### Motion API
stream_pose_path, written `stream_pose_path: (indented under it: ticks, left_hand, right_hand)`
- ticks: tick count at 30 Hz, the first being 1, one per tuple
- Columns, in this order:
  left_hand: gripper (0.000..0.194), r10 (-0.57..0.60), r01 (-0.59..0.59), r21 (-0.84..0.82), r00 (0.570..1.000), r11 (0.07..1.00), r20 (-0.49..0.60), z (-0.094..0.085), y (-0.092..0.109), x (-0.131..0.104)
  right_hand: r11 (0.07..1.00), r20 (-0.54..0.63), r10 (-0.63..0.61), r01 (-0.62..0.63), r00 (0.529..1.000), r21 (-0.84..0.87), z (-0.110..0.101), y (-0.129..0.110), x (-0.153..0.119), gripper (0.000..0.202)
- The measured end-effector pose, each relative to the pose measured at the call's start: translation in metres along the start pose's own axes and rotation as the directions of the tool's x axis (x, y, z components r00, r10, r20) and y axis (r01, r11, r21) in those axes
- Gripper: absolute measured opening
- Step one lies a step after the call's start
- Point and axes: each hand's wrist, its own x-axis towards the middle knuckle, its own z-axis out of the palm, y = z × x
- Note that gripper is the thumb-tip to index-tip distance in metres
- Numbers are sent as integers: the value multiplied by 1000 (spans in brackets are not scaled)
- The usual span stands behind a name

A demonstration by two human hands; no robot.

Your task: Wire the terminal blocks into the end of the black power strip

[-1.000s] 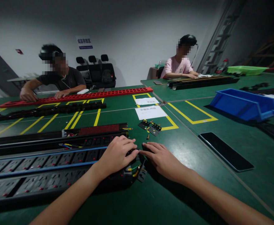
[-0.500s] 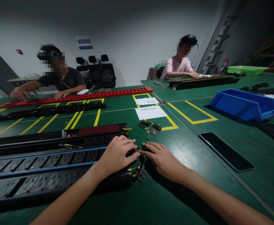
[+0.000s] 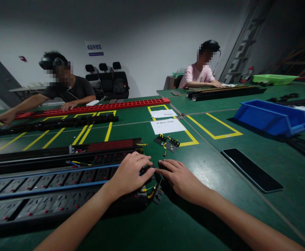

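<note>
My left hand is closed over the end of a blue-edged power strip, fingers bent and thumb along the near side. Opposite it, my right hand reaches in with its fingers bent together, the tips close to my left thumb. Whatever sits between the right fingertips is too small or hidden to name. Below the hands, green and yellow wires and a dark metal bracket stick out from the end of a nearer black power strip. Two dark end plates and a small brass-coloured screw lie just beyond.
Further black strips lie behind. A phone and a blue bin are on the right, white paper labels ahead. Across the green table, two people work near a long red rack and dark rails.
My hands stay almost where they were. The person at the far left has stretched an arm further to the left and down toward the black parts.
</note>
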Motion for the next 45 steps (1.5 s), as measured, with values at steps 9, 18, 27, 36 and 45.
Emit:
stream_pose_path:
  ticks: [9,18,27,36,45]
  left_hand:
    - [20,9,-9,17,1000,1000,-8,3,-2,0]
    - [20,10,-10,41,1000,999,-15,2,0,-1]
    - [20,-21,30,78,993,997,-115,0,3,2]
    - [34,-57,115,175,950,978,-307,-1,-1,1]
    - [47,-74,141,151,920,978,-384,-3,-4,2]
  right_hand:
    - [1000,10,2,-2,1000,-7,0,0,1,63]
    - [1000,3,3,-3,1000,-3,0,0,0,63]
    - [1000,-6,10,-9,1000,22,0,0,0,64]
    - [987,-98,62,-47,993,152,3,10,2,45]
    - [998,-82,61,-58,995,38,10,34,0,67]
